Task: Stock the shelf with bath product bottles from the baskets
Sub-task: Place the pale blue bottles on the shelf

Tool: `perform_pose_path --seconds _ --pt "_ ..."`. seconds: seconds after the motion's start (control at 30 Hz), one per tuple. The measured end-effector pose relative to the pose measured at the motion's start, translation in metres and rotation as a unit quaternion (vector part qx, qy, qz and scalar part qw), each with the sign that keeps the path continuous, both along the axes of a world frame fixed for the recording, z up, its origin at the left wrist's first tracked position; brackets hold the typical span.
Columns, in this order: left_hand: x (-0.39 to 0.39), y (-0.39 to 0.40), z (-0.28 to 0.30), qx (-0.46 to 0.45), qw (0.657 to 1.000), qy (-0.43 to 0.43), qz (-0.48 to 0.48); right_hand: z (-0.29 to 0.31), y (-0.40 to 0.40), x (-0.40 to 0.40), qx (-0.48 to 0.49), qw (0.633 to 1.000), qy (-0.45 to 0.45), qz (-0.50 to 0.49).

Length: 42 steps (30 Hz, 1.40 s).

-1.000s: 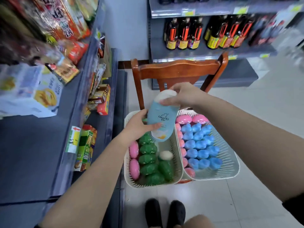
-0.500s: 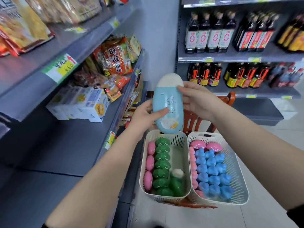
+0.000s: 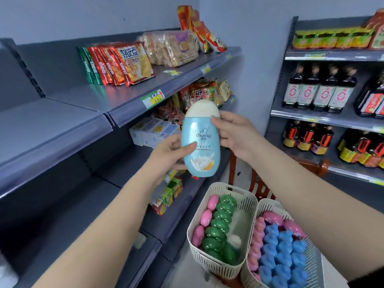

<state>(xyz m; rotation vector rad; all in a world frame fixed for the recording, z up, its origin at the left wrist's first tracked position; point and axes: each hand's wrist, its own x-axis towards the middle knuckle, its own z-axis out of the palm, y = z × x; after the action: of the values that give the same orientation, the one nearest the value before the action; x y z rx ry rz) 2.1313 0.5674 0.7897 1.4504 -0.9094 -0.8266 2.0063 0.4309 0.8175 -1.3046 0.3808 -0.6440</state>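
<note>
Left hand [image 3: 166, 154] and right hand [image 3: 234, 132] hold blue "Giving" bottle [image 3: 199, 142].

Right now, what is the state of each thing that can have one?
blue bottle: upright, cap shut, held in both hands
left hand: gripping the bottle's lower part
right hand: gripping its upper part
left basket: partly filled
right basket: nearly full

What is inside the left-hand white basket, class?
The left basket holds pink caps, green caps and one white cap; the bottles beneath the caps are mostly hidden.
</note>
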Motion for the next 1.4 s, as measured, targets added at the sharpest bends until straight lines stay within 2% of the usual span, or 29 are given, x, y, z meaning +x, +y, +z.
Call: perform_pose_path --seconds 0.3,0.73,1.07,1.4 --pt "-0.015 0.117 0.028 -0.013 0.988 -0.035 0.15 0.024 0.081 0.034 -0.022 0.985 -0.029 0.169" --pt "-0.028 0.277 0.074 -0.023 0.934 -0.104 0.34 0.07 0.224 0.088 -0.058 0.929 -0.089 0.354" --pt "-0.035 0.416 0.093 -0.02 0.885 -0.14 0.443 0.091 0.368 0.117 -0.059 0.892 -0.115 0.433" --pt "-0.028 0.556 0.117 -0.032 0.86 -0.16 0.483 0.116 0.513 0.141 -0.066 0.87 -0.139 0.467"
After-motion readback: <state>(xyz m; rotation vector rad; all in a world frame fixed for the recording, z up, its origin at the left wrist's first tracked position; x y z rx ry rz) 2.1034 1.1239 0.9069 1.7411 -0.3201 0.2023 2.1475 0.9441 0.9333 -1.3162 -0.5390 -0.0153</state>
